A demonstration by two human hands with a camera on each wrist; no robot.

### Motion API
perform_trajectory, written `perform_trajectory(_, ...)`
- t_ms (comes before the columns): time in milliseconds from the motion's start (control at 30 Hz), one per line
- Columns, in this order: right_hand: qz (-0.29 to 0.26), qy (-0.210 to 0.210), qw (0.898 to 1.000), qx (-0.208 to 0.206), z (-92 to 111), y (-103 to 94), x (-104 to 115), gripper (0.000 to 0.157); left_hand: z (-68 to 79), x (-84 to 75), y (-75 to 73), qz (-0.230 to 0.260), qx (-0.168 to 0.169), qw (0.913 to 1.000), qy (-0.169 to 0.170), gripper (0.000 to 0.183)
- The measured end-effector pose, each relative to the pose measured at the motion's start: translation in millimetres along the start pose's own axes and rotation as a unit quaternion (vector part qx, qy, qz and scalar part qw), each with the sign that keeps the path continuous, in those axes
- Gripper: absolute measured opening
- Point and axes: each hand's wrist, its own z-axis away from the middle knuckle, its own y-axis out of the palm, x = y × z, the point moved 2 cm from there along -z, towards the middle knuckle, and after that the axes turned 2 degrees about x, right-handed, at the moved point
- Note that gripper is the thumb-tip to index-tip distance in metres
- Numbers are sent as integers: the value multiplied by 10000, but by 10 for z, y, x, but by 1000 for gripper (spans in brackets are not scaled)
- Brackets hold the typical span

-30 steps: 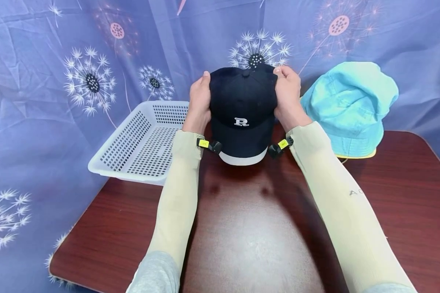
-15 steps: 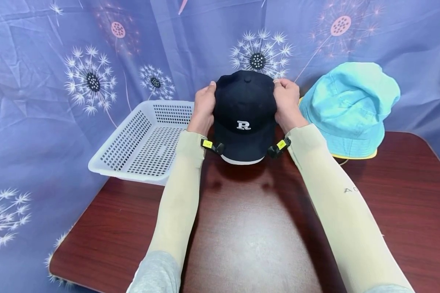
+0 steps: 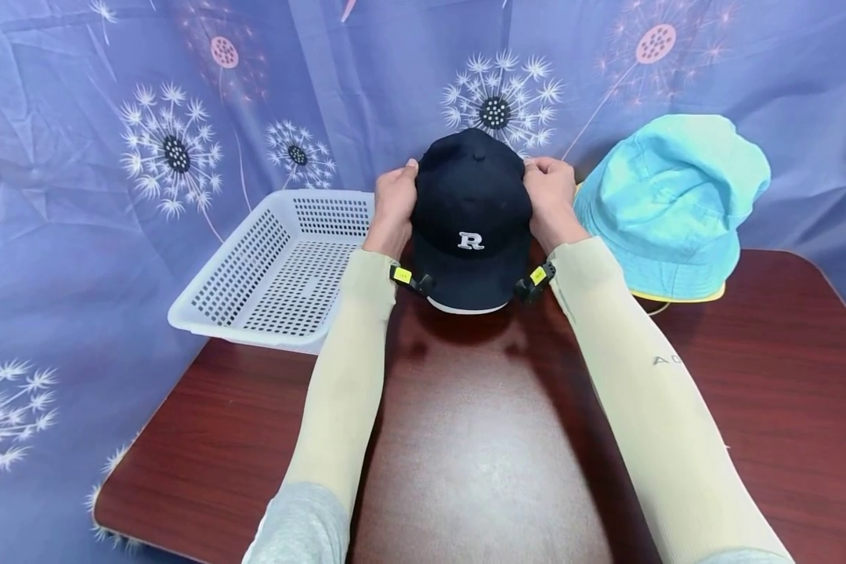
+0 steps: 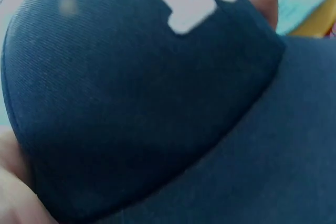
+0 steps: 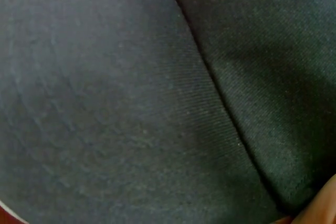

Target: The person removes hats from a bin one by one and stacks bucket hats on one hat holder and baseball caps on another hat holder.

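A dark navy baseball cap (image 3: 474,196) with a white R on its front faces me in the head view, its brim low and toward me. My left hand (image 3: 395,202) grips the cap's left side, thumb up along the edge. On the opposite side my right hand (image 3: 551,196) pinches the cap's edge. Under the brim shows a strip of white. In the left wrist view the cap's crown (image 4: 131,87) and part of the letter fill the picture. The right wrist view holds mostly the brim (image 5: 105,103). Fingers behind the cap are hidden.
A white perforated plastic basket (image 3: 229,335) stands at the table's back left, partly behind my left forearm. Light blue bucket hats with a yellow edge, apparently stacked (image 3: 670,204), sit at the back right. A patterned blue curtain (image 3: 395,78) hangs behind the reddish-brown table (image 3: 479,439).
Both hands have moved slightly lower and closer together on the cap's sides. The cap's crown has become rounder and its brim shows less white. Basket and blue hats stay put.
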Motion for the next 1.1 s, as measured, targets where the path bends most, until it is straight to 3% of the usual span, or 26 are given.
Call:
perform_trajectory(200, 225, 151, 9996, 76, -11, 9, -53, 22, 4, 21, 18, -477, -305, 9984, 90, 56)
perform_trajectory(367, 305, 199, 9993, 118, -17, 17, -102, 22, -6, 55, 47, -426, -445, 9978, 253, 59)
perform_trajectory(600, 296, 141, 9994, 138, -35, 11, -151, 24, -28, 128, 61, -406, -644, 9968, 236, 58)
perform_trajectory(900, 279, 32, 9995, 131, -28, 42, -181, 28, -48, 204, 24, -486, -572, 9963, 424, 51)
perform_trajectory(1100, 193, 64, 9997, 112, -34, 41, -197, 29, -47, 213, 31, -588, -532, 9965, 253, 50)
